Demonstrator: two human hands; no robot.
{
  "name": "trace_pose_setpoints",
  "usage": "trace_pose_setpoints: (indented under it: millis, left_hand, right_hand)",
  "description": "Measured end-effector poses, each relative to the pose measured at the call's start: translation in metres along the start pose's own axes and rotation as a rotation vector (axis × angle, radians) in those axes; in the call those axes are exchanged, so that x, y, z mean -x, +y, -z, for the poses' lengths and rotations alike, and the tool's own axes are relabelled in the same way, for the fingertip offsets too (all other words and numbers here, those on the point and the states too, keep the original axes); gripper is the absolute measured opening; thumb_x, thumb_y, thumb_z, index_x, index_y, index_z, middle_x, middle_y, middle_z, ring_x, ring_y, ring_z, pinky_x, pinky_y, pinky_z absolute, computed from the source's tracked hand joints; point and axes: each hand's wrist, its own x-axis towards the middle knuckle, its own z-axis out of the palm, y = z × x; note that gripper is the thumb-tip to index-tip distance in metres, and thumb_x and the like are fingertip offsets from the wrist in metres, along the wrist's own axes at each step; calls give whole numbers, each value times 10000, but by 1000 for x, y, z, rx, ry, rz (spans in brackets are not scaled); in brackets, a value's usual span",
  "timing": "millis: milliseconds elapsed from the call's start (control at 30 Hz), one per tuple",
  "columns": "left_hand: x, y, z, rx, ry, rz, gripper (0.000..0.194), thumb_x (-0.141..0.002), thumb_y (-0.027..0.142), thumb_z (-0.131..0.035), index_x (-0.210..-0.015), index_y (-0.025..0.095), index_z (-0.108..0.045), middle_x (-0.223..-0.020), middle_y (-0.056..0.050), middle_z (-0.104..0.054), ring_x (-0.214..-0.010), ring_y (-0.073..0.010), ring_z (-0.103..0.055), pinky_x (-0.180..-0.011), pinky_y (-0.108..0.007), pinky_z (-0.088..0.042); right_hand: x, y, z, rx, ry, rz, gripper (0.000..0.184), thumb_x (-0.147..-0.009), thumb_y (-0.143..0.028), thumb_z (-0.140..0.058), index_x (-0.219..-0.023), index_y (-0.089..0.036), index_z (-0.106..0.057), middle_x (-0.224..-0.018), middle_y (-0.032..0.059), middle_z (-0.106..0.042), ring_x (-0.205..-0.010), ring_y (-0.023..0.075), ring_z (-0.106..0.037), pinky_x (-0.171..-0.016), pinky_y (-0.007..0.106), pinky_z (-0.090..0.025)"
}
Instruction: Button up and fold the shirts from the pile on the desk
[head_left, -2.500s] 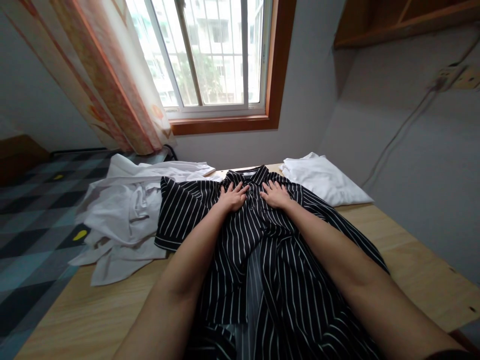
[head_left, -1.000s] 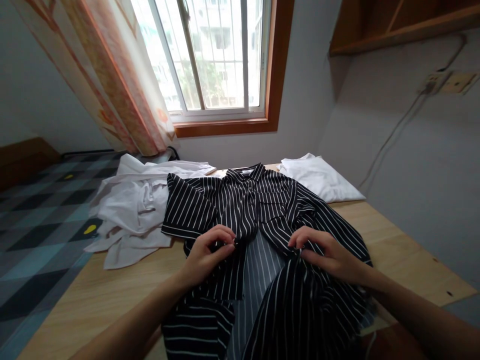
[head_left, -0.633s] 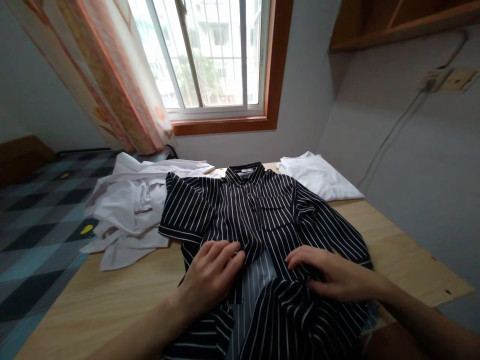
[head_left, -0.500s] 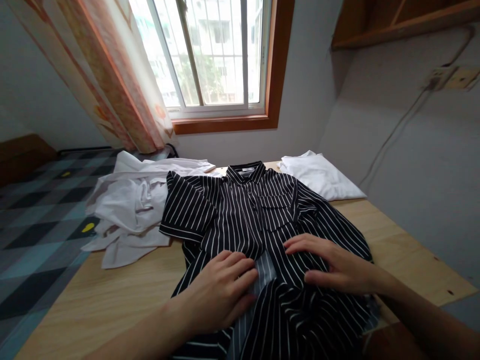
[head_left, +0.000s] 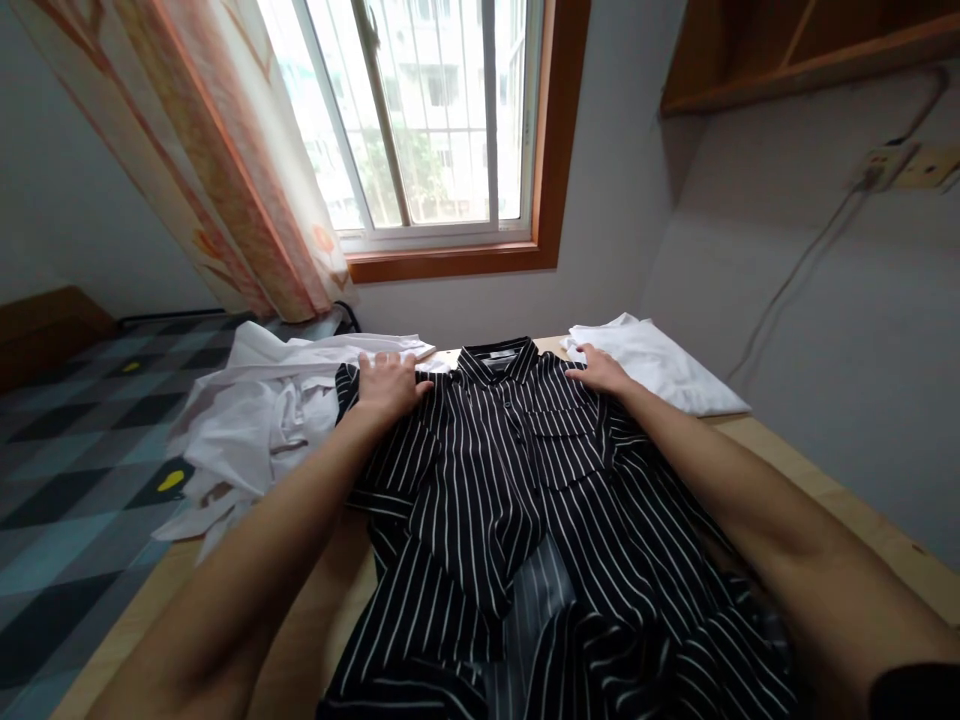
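Flanking the collar (head_left: 478,363), left hand (head_left: 390,385) and right hand (head_left: 600,372) touched the striped button-up shirt (head_left: 457,500), grip unclear; its chest (head_left: 487,430) lay spread, lower front (head_left: 592,650) rumpled.

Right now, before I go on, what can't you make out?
Head view:
Black, white-striped cloth shirt: lower end cut off by bottom edge.
Small white collar label: lettering too small.
Crumpled white cloth heap: partly behind left forearm.
Left hand, right hand: pinching or resting unclear; fingers cover the contact.

Left hand (head_left: 390,387) and right hand (head_left: 602,372) stretch forward, seemingly palm-down.
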Motion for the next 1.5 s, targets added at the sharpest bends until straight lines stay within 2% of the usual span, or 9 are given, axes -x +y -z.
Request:
trace_pose_setpoints:
  millis: [100, 200, 400, 567, 700, 833, 933, 1233, 1500]
  left_hand:
    - [-19, -14, -7, -4, -159, -12, 379, -895, 433, -503, -1091, 154, -669, -1129, -195, -675, -1073, -358, -605, -927, -463, -409]
    - [-27, -26, -9, 39, -10, 62, 408, -938, 398, -376, -1075, 151, -670, -1063, -196, -689, -982, -346, -644, -814, -407, -447]
    - [-49, -50, 5, 57, 198, 264, 452, -965, 394, -287, -1123, 134, -622, -1052, -203, -665, -978, -362, -624, -800, -417, -423]
    - [-51, -36, 6, 40, 216, 161, 391, -929, 363, -418, -1185, 110, -569, -1199, -226, -569, -1148, -381, -487, -910, -457, -366]
    - [6, 2, 19, 167, 214, -240, 325, -942, 344, -447, -1180, 172, -584, -1188, -155, -568, -1128, -324, -478, -938, -441, -355]
    - [103, 39, 37, 402, -55, -924, 274, -937, 434, -517, -1078, 226, -625, -1028, -61, -642, -947, -229, -559, -846, -368, -409]
    - [158, 56, 37, 523, -162, -1096, 350, -884, 475, -603, -1131, 227, -605, -1076, -54, -655, -956, -224, -583, -838, -353, -429]
    - [181, 61, 1, 499, -202, -908, 170, -961, 215, -460, -825, 182, -557, -821, -27, -588, -743, -167, -554, -704, -296, -428]
    - [188, 49, 57, 1343, -254, -476, 228, -950, 380, -461, -815, 197, -475, -794, -6, -485, -723, -131, -464, -657, -259, -429]
  right_hand:
    - [-13, -2, -10, 69, -70, -84, 510, -823, -391, -693, -1241, -120, -584, -1204, 180, -640, -1105, 308, -599, -876, 351, -468]
    - [-24, -6, -10, 90, -53, -104, 290, -866, -322, -613, -1105, -173, -681, -1128, 144, -678, -1052, 296, -624, -840, 351, -470]
    - [-51, -13, 6, -3, 329, -130, 309, -968, -315, -452, -1176, -189, -644, -1113, 142, -673, -1037, 300, -618, -857, 391, -466]
    - [-46, -30, -1, 24, 236, -50, 380, -933, -270, -542, -1292, -146, -553, -1270, 180, -558, -1140, 321, -547, -939, 429, -446]
    - [23, -52, 9, -17, 158, 286, 351, -922, -261, -572, -1264, -184, -569, -1264, 150, -545, -1183, 319, -498, -991, 489, -420]
    - [141, -64, 32, -174, -267, 952, 295, -918, -325, -620, -1199, -236, -599, -1196, 70, -611, -1105, 240, -547, -982, 437, -430]
    - [211, -63, 37, -149, -481, 1146, 404, -843, -354, -716, -1203, -215, -596, -1187, 66, -628, -1058, 240, -564, -949, 414, -440]
    - [248, -41, 37, -167, -566, 921, 198, -877, -70, -574, -996, -213, -642, -946, 33, -636, -905, 196, -565, -871, 374, -449]
    - [253, -29, 84, -976, -436, 690, 120, -941, -308, -588, -880, -205, -578, -1014, 63, -593, -969, 187, -571, -863, 357, -482]
